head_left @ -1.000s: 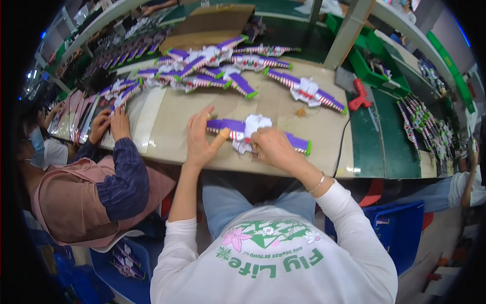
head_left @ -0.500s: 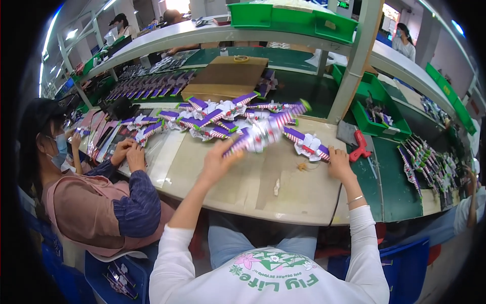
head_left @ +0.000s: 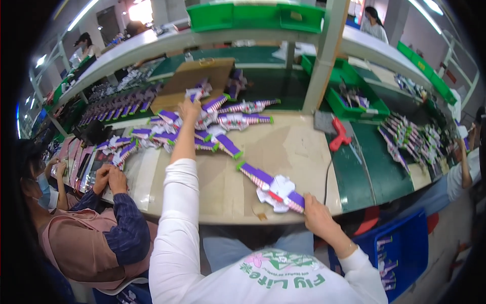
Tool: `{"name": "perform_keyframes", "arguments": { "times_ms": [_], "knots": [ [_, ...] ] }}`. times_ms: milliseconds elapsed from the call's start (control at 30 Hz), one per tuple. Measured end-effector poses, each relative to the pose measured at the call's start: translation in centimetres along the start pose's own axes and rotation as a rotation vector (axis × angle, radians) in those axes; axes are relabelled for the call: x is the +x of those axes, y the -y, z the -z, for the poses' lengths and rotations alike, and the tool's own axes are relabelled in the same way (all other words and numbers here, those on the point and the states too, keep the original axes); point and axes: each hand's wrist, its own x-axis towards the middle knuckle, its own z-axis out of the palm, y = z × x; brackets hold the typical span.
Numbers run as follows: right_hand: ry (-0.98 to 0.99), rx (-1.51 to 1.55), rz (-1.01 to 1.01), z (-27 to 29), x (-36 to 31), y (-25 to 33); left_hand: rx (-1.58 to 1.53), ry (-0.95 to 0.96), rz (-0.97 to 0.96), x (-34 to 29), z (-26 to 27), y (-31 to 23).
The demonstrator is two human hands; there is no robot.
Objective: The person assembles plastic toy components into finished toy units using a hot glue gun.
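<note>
the right grip (head_left: 318, 217), as i view it remotely, is closed on the right end of a striped winged piece (head_left: 279, 189), purple with a white centre, which slants over the worktop (head_left: 215, 190) near its front edge. the left grip (head_left: 190, 109) reaches to a second winged piece (head_left: 199, 92) atop the pile (head_left: 234, 121); blur keeps me from telling whether it pinches or merely touches. for good handling, i would bring the right hold nearer the white centre before turning the piece, since an end hold may let it swing, and keep the left touch light lest neighbouring wings shift. farther out: a red glue gun (head_left: 339, 137) at right, a green bin (head_left: 360, 113) behind it, and a co-worker's hands (head_left: 115, 180) at left.
</note>
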Motion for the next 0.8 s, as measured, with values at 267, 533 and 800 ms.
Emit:
{"name": "perform_keyframes", "arguments": {
  "times_ms": [267,533,800],
  "knots": [
    [-0.112,-0.245,0.086,-1.3,4.3,-0.6,-0.473,0.065,-0.438,-18.8,6.6,-4.2],
    [-0.115,-0.245,0.16,-1.9,4.9,-0.7,-0.906,0.606,-0.139,-32.6,6.7,-3.0],
    [-0.125,-0.266,0.322,-1.4,4.5,-0.8,-0.553,0.57,-0.648,-30.8,7.0,-4.0]
  ]
}}
